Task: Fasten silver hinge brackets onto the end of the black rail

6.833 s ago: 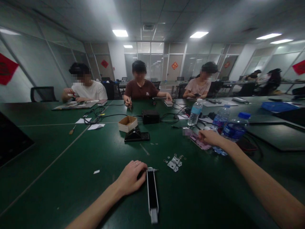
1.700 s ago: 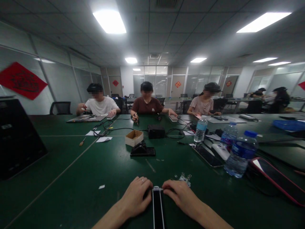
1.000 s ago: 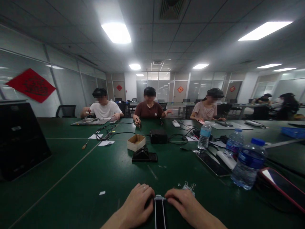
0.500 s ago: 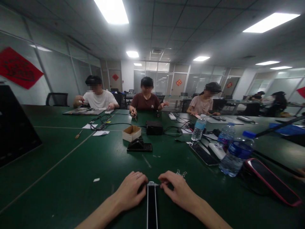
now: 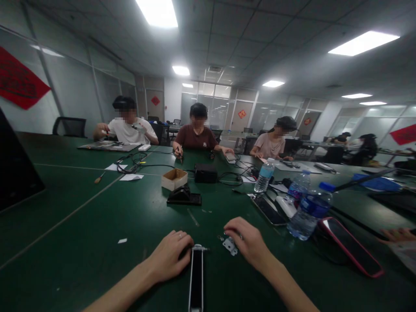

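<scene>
A long, narrow piece with silver edges and a black middle (image 5: pixel 197 277) lies lengthwise on the green table, a thin pin sticking out at the right of its far end. My left hand (image 5: pixel 172 255) rests at that far end, fingers curled and fingertips against its left side. My right hand (image 5: pixel 247 240) is off to the right with bent fingers pressed together; whatever its fingertips hold is hidden. Just below those fingers lies a small silver metal bracket with holes (image 5: pixel 230 246), beside tiny ring-like parts (image 5: pixel 221 238).
Ahead stand an open cardboard box (image 5: pixel 174 178), a black stand (image 5: pixel 183 197) and a black box (image 5: pixel 206 173) among cables. To the right are water bottles (image 5: pixel 308 212), a phone (image 5: pixel 268 211) and a red-edged device (image 5: pixel 352 247). Several people sit around.
My right hand has left the far end of the long piece and moved right, over the small metal parts. My left hand has stayed at the piece. The view has shifted slightly.
</scene>
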`<action>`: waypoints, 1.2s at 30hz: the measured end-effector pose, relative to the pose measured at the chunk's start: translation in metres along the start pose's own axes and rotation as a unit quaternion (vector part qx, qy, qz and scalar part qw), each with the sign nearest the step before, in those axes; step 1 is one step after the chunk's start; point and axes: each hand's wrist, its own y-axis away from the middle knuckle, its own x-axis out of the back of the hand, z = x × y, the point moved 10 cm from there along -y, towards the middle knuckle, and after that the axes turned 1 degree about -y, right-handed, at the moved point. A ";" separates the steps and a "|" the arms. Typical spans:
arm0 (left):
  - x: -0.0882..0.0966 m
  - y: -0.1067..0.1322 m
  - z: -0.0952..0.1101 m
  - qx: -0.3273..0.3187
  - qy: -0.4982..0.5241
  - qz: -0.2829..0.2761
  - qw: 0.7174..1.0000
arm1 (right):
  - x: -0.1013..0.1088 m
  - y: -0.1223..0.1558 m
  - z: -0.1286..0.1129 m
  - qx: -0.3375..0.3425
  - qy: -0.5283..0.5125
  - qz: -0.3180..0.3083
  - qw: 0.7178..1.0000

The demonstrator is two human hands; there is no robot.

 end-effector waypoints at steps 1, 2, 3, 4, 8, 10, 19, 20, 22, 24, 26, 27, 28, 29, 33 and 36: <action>0.000 0.000 0.000 -0.001 -0.004 0.003 1.000 | -0.025 0.001 -0.004 -0.006 -0.016 -0.062 0.998; -0.001 -0.001 0.000 -0.002 -0.008 0.005 1.000 | -0.044 0.002 -0.006 -0.016 -0.027 -0.106 0.994; -0.001 -0.001 0.000 -0.004 -0.013 0.008 1.000 | -0.058 0.004 -0.008 -0.027 -0.034 -0.136 0.990; -0.001 -0.001 0.000 -0.006 -0.018 0.010 1.000 | -0.067 0.005 -0.010 -0.038 -0.039 -0.153 0.987; -0.002 -0.002 0.002 -0.012 -0.027 0.012 1.000 | -0.077 0.008 -0.009 -0.061 -0.051 -0.178 0.981; -0.001 -0.001 0.002 -0.012 -0.024 0.012 1.000 | -0.077 0.008 -0.005 -0.075 -0.052 -0.180 0.979; 0.003 -0.002 0.008 -0.006 -0.015 -0.010 1.000 | -0.083 0.008 0.011 -0.113 -0.065 -0.195 0.972; 0.004 -0.002 0.008 -0.006 -0.015 -0.012 1.000 | -0.084 0.008 0.011 -0.105 -0.063 -0.196 0.973; 0.005 -0.003 0.010 -0.007 -0.013 -0.016 1.000 | -0.084 0.007 0.009 -0.093 -0.070 -0.192 0.974; 0.005 -0.003 0.010 -0.009 -0.011 -0.017 1.000 | -0.083 0.005 0.007 -0.095 -0.083 -0.187 0.974; 0.006 -0.003 0.011 -0.010 -0.010 -0.017 1.000 | -0.082 0.003 0.008 -0.108 -0.079 -0.184 0.974; 0.006 -0.003 0.010 -0.009 -0.010 -0.017 1.000 | -0.081 0.003 0.008 -0.114 -0.076 -0.184 0.973; 0.005 -0.003 0.010 -0.009 -0.011 -0.019 1.000 | -0.080 0.002 0.008 -0.115 -0.075 -0.183 0.973; 0.005 -0.003 0.010 -0.009 -0.012 -0.021 1.000 | -0.080 0.002 0.007 -0.112 -0.077 -0.181 0.974; 0.002 -0.002 0.008 -0.010 -0.019 -0.019 1.000 | -0.082 0.002 0.005 -0.077 -0.083 -0.175 0.978; 0.001 -0.002 0.007 -0.010 -0.021 -0.014 1.000 | -0.086 0.004 0.005 -0.044 -0.073 -0.174 0.981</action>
